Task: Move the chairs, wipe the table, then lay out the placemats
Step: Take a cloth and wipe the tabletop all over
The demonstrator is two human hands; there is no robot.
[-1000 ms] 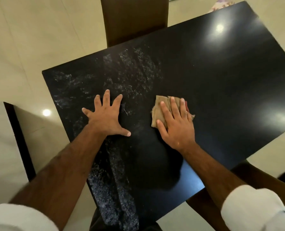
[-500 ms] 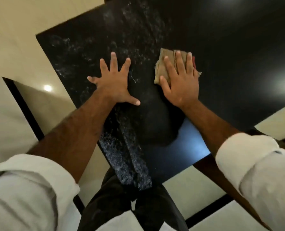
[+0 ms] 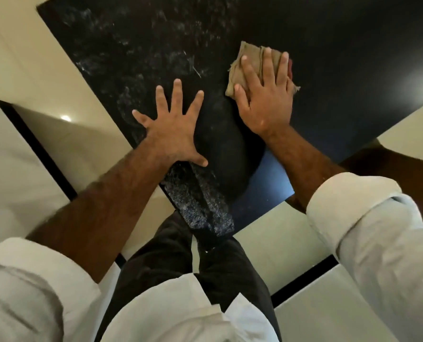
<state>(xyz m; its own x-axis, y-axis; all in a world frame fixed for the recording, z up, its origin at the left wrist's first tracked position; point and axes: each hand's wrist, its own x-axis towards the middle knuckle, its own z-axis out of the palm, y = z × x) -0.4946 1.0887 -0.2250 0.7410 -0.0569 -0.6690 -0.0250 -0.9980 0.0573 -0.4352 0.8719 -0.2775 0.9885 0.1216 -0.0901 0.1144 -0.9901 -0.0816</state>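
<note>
A glossy black table (image 3: 329,58) fills the upper part of the head view, its left half streaked with pale dusty smears. My right hand (image 3: 264,95) presses flat on a folded tan cloth (image 3: 248,54) lying on the tabletop. My left hand (image 3: 173,129) rests palm-down on the table with its fingers spread, a little nearer me and to the left of the cloth. No chair back and no placemats are in view.
A cream tiled floor (image 3: 20,58) with dark strips surrounds the table. The table's near corner (image 3: 220,233) reaches my dark trousers. A brown piece of furniture (image 3: 390,164) shows past the table's right edge.
The view has tilted down toward my body, so the far chair has left the frame. My right hand and the cloth have slid farther from me across the table. My left hand stays planted.
</note>
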